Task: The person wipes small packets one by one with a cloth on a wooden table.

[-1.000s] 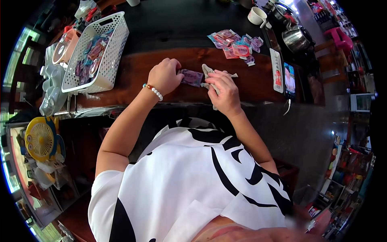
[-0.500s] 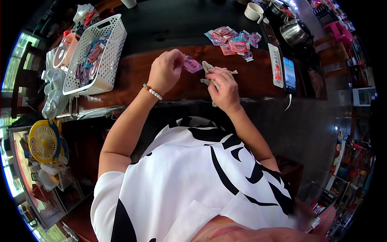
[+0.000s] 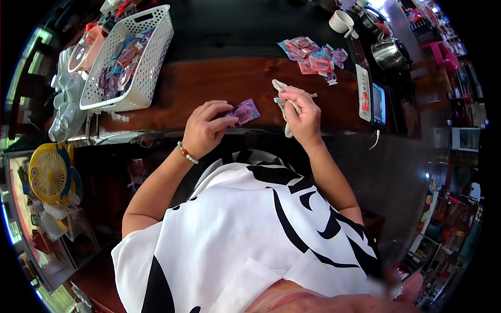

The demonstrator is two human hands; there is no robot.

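A small purple plastic packet [image 3: 246, 112] lies almost flat near the front edge of the wooden table. Its left corner is pinched between the fingers of my left hand [image 3: 207, 127], which wears a beaded bracelet. To the right, my right hand [image 3: 302, 116] is closed around a crumpled greyish cloth [image 3: 288, 128]. Parts of the cloth stick out above and below my fingers. Beyond the right hand lies a loose pile of similar pink, purple and blue packets [image 3: 314, 58].
A white perforated basket [image 3: 156, 62] full of such packets stands at the left, beside a clear plastic tray [image 3: 68, 107]. On the right are a phone [image 3: 379, 104] on a cable, a white box [image 3: 363, 93], a white cup [image 3: 342, 22] and a steel kettle [image 3: 389, 53].
My left hand has come down and toward me with the purple packet, now lower over the table edge. My right hand, still around the cloth, has shifted slightly right.
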